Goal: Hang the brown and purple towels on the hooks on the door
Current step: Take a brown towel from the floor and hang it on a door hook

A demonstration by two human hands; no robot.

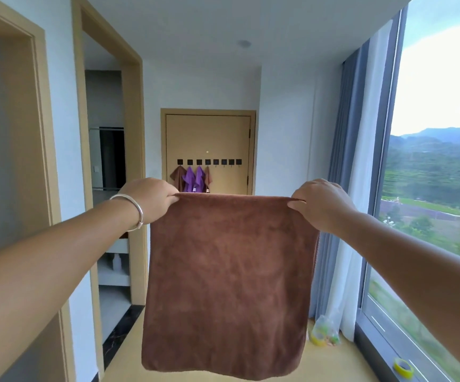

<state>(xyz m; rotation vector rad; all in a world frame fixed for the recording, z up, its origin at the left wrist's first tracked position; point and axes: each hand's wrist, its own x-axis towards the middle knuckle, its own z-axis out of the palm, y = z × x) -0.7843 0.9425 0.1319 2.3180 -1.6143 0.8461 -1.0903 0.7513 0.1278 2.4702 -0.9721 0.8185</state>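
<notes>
1. The left hand (151, 198) pinches the top left corner of a brown towel (228, 285); a bangle (133, 212) sits on that wrist.
2. The right hand (321, 204) pinches the top right corner, so the top edge is stretched taut and level between the two hands.
3. The towel hangs flat and free in mid-air, its bottom edge clear of the floor (333, 365).
4. Straight ahead, well beyond the towel, is the door (209, 133) with a row of eight dark hooks (224, 162).
5. The four left hooks carry cloths: brown, purple, purple, brown (194, 179). The four right hooks are bare.
6. The passage to the door is open, bounded by door frames on the left and by curtains (355, 188) and a window (444, 161) on the right.
7. The held towel hides the door's lower part, the bottoms of the hung cloths and the floor in front.
8. Fingertips are tucked behind the towel's edge and cannot be seen.
9. A plastic bag (324, 332) lies by the curtain; a tape roll (403, 368) lies on the sill.
</notes>
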